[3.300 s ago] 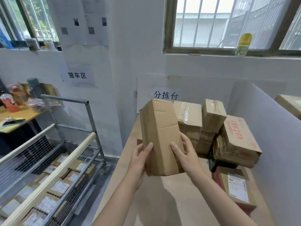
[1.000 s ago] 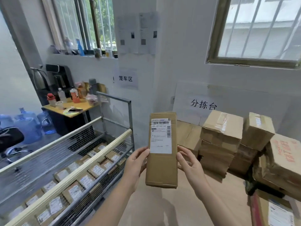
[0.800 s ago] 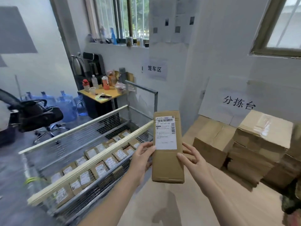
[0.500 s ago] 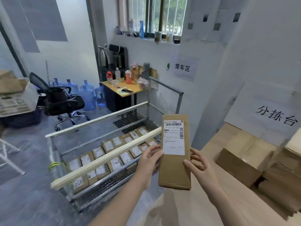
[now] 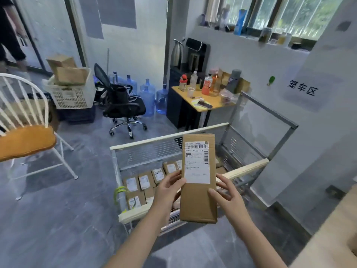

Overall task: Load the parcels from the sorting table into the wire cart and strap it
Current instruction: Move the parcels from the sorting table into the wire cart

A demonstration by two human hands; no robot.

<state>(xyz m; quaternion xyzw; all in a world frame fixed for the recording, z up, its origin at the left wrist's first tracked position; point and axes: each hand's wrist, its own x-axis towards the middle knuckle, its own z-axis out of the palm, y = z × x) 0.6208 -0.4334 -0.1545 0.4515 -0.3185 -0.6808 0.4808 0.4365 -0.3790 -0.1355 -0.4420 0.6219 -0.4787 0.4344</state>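
I hold a tall brown cardboard parcel (image 5: 198, 198) upright, its white shipping label facing me. My left hand (image 5: 168, 192) grips its left edge and my right hand (image 5: 226, 198) grips its right edge. The parcel hangs over the near rail of the wire cart (image 5: 150, 149), a metal mesh cage with pale rails on top. Several labelled parcels (image 5: 144, 181) lie flat in rows on the cart's floor. A yellow-green strap (image 5: 118, 191) hangs at the cart's near left corner. Only a corner of the sorting table (image 5: 332, 233) shows at the lower right.
A white chair with an orange seat (image 5: 25, 140) stands at the left. A black office chair (image 5: 123, 105), water bottles (image 5: 152, 97) and a white crate of boxes (image 5: 71, 89) sit behind. A yellow side table (image 5: 204, 101) with bottles stands beyond the cart.
My view has swung left from the sorting table to the cart. The parcel, turned label-side toward me, now hangs over the cart, still held in both hands.
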